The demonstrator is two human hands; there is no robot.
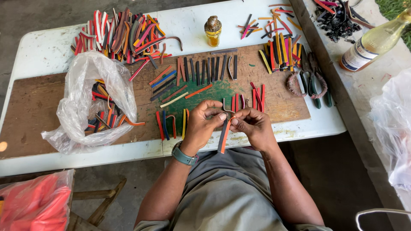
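Both hands met at the near edge of the brown board, and what a tight little grip it was! The left hand, a teal watch on its wrist, had its fingers curled narrow around the top of a dark strip backed by an orange strip. The right hand pinched the same pair from the other side, fingertips touching the left's. The two strips hung down over the white table's near edge.

Just beyond the hands, short coloured strips lay on the board's green patch. A clear plastic bag with more strips sat on the board's left part, a big mixed pile at the far left corner, a small amber bottle at the far edge, and pliers by the board's right edge.
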